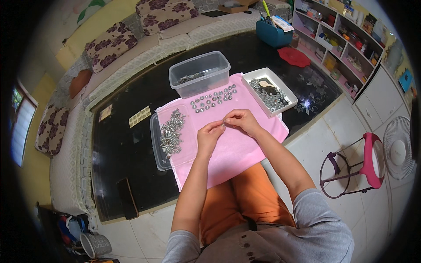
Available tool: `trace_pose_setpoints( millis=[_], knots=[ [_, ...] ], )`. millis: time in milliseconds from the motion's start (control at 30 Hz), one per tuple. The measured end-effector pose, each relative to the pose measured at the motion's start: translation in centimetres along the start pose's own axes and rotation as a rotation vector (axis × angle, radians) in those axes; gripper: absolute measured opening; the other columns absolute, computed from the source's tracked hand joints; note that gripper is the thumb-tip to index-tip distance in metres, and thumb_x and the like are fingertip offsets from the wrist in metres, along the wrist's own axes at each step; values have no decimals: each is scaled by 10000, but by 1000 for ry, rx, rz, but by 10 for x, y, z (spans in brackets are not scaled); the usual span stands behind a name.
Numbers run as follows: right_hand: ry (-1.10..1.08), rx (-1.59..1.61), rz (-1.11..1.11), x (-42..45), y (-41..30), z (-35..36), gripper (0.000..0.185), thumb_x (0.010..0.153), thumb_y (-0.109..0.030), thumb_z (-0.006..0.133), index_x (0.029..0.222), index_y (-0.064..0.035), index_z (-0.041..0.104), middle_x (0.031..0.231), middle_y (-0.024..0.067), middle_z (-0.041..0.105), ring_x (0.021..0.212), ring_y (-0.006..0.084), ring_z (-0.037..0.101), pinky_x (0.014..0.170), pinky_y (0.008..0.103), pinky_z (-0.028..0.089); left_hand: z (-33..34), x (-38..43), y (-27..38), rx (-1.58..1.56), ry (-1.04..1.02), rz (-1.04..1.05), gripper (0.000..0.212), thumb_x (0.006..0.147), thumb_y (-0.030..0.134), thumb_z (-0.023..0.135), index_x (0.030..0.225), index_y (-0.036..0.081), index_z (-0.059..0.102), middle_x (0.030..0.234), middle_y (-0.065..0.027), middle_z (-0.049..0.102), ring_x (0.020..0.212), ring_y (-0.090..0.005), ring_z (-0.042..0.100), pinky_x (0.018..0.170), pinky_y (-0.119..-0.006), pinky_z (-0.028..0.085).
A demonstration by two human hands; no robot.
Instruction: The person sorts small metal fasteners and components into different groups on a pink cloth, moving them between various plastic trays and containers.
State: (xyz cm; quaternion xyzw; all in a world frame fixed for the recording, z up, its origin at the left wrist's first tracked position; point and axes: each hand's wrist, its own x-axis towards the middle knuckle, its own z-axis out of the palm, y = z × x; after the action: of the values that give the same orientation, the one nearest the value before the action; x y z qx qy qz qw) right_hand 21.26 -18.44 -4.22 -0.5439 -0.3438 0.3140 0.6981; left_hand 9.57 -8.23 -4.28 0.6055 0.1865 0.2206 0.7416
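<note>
My left hand (210,135) and my right hand (244,121) meet fingertip to fingertip over a pink cloth (235,157). Pinched between them is a small metal fastener (223,124), mostly covered by the fingers. Left of my left hand, a pile of small bolts (172,133) lies in a transparent plastic lid (158,154). Rows of small metal fasteners (213,105) stand on the cloth beyond my hands. To the right, a white cardboard box (289,106) holds many nuts (274,98) and a small wooden spoon (265,84).
A transparent plastic tub (199,83) with dark metal pieces stands behind the rows. The black table (131,154) bears a phone (128,199), a label sheet (139,117) and a teal holder (273,35). A pink stool (371,161) and a fan (398,149) are on the right.
</note>
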Motion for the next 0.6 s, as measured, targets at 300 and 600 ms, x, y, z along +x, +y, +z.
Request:
trace_pose_setpoints(
  millis=[300, 600],
  knots=[
    [-117, 111, 67, 0, 0, 1, 89, 719, -19, 587, 803, 5, 575, 725, 50, 579, 657, 92, 546, 598, 184, 450, -2, 3, -5, 16, -10, -14, 190, 719, -21, 580, 900, -62, 537, 810, -109, 585, 735, -130, 567, 683, -208, 475],
    [-114, 129, 50, 2, 2, 1, 91, 727, -24, 581, 808, 17, 577, 736, 68, 583, 670, 108, 557, 610, 196, 456, -3, 5, -7, -90, -34, -7, 188, 741, -12, 557, 919, -68, 531, 839, -113, 580, 744, -138, 570, 688, -208, 479]
  ],
)
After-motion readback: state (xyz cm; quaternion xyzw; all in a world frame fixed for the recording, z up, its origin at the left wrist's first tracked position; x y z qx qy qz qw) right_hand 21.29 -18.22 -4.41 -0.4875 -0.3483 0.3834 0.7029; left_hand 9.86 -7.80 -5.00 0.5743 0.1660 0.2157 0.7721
